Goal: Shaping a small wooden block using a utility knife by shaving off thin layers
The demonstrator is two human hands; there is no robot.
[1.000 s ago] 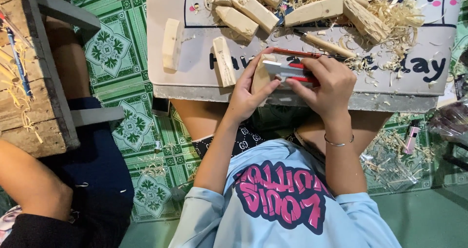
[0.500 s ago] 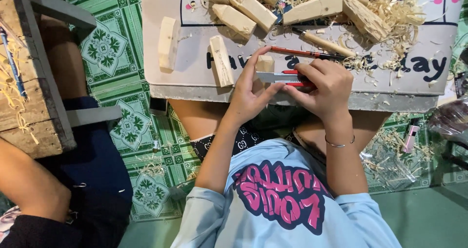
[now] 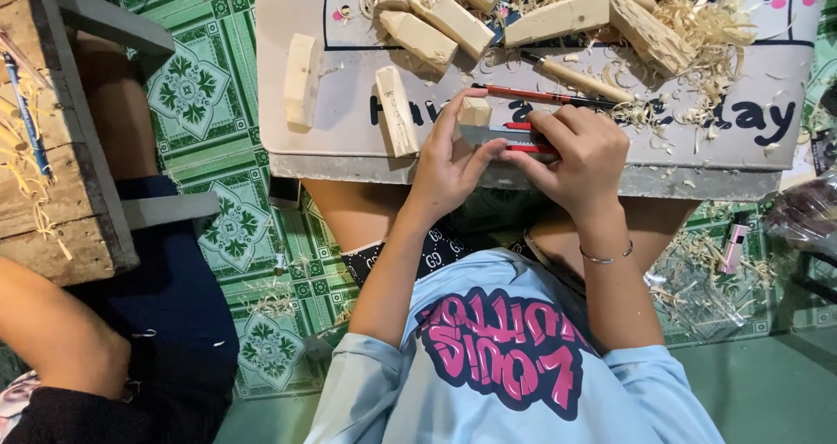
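Broadly, I see a pale, smooth lap table [image 3: 349,130] strewn with rough-sawn rectangular wood blocks [image 3: 440,21] and curly shavings [image 3: 697,25], over a green patterned mat [image 3: 187,91]. My left hand [image 3: 449,169] pinches a small pale wood block [image 3: 474,111] at the table's near edge, fingers curled narrow around it. My right hand [image 3: 580,160] grips a flat red-and-grey utility knife [image 3: 510,137] beside it.
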